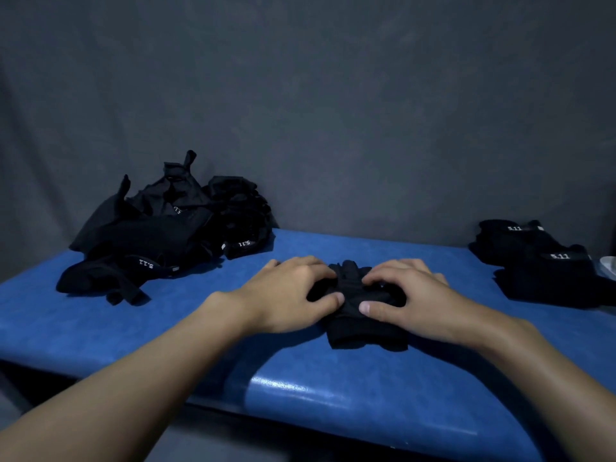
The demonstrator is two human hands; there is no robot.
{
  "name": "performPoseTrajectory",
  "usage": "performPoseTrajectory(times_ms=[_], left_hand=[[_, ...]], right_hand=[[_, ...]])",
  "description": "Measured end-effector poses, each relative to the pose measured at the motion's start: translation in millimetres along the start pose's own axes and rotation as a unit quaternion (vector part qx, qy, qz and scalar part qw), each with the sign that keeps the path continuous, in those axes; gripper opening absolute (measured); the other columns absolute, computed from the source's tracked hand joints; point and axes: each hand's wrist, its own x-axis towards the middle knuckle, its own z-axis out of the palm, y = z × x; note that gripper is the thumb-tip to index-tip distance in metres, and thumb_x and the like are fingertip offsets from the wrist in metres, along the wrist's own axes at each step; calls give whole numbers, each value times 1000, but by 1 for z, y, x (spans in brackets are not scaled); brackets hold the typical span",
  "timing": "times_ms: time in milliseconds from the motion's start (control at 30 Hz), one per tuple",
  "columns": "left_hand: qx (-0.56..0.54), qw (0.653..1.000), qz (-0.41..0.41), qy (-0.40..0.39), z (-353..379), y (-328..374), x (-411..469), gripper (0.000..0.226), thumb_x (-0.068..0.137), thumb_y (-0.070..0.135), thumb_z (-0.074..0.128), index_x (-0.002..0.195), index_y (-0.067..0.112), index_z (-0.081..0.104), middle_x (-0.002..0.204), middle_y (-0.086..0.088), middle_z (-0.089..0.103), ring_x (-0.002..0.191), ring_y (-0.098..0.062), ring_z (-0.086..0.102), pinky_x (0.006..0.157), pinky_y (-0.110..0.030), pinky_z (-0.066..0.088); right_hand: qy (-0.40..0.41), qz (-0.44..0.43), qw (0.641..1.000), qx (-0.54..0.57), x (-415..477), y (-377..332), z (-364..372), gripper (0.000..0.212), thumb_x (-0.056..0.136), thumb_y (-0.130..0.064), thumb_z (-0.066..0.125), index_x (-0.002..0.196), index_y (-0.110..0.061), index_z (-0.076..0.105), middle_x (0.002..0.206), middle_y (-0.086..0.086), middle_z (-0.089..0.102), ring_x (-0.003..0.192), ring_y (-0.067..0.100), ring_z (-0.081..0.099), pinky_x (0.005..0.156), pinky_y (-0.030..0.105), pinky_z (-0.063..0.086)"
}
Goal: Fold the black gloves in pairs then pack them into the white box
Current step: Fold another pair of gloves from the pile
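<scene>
**Forearms forward, both hands on one glove pair, mid-fold**

Your fingers are curled down on both sides. Your left hand (290, 291) grips the left edge of the glove pair (356, 325) and your right hand (410, 295) grips the right edge. Both thumbs press onto the black fabric from the near side. The pair lies on the table between your hands, bunched in the middle.

You look to be in the folding step, with this pair not yet packed. The next move calls for turning one end over the other and holding it flat, since the soft fabric may spring open, then carrying it to the right.

Further out, a loose pile of gloves (160, 241) sits at far left, well apart, and a stack of folded pairs (540, 268) sits at far right. A white sliver (608, 265) at the right edge, just beside that stack, may be the white box, but too little shows to be sure. The blue table (300, 391) is padded with a glossy front edge. A grey backdrop (333, 95) hangs behind it in dim light.
</scene>
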Motion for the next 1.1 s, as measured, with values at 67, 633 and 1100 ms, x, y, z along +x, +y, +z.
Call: performPoseTrajectory(times_ms=[67, 633, 1100], left_hand=[[8, 999, -27, 45, -4, -10, 3, 48, 94, 59, 40, 131, 31, 55, 133, 10, 52, 126, -18, 48, 103, -42, 37], [106, 978, -178, 28, -2, -54, 15, 57, 100, 50, 36, 146, 16, 39, 154, -1, 31, 140, -24, 32, 111, -48, 29], [-98, 951, -52, 287, -45, -43, -7, 48, 96, 16, 57, 142, 5, 51, 144, 2, 49, 129, -12, 48, 105, -13, 30]], right_hand=[[32, -8, 999, 25, 2, -3, -2, 38, 82, -57, 62, 116, -39, 59, 117, -29, 51, 125, 2, 33, 105, 33, 22], [28, -27, 997, 60, 12, -12, 14, 37, 82, -56, 63, 115, -39, 60, 114, -29, 55, 121, -1, 38, 112, 38, 24], [34, -23, 997, 62, 13, -17, 13, 35, 83, -54, 62, 115, -39, 61, 114, -27, 56, 121, 1, 40, 111, 37, 24]])
